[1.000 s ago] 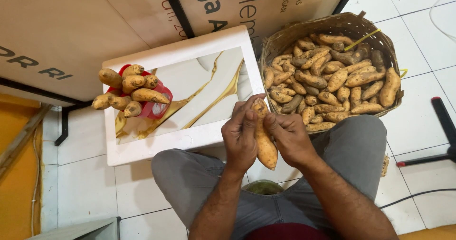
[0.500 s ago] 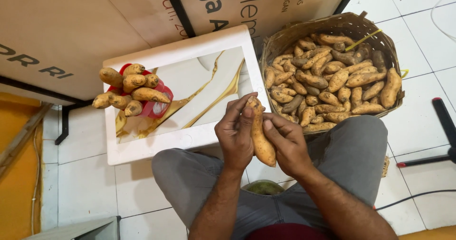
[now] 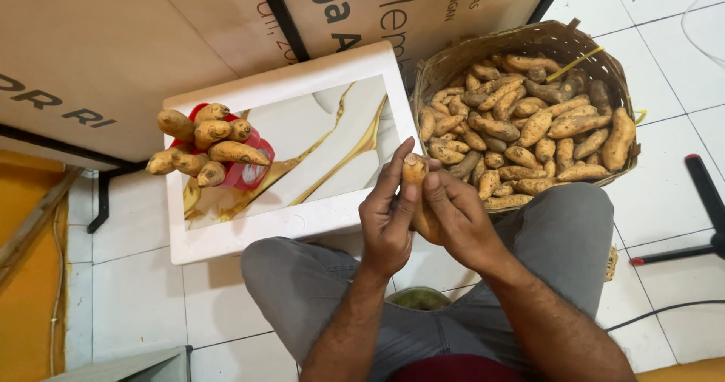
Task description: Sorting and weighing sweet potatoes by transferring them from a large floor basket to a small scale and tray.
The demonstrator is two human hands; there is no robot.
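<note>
Held thing: a sweet potato, orange-brown and dusty, stood nearly upright at the centre of the frame, above the person's lap; only its upper end and a strip of its lower body showed between the two hands.
Left hand: clenched around the sweet potato from the left side of the frame, fingers reaching up along its upper end.
Right hand: grasping the same sweet potato from the right side of the frame, thumb pressed near its top, palm cupped behind the lower part.
Lap: grey trousers filled the lower middle of the frame, knees spread, both forearms coming up from the bottom edge.
Basket: woven, round, in the upper right of the frame, just beside the right knee, heaped with many more sweet potatoes.
White box: a foam box with a marbled white-and-gold top in the centre left of the frame, just left of the basket.
Red tray: on the left part of the box top, carrying a small pile of sweet potatoes.
Floor: white tiles under everything.
Boards: pale printed panels lay across the upper left and top of the frame.
</note>
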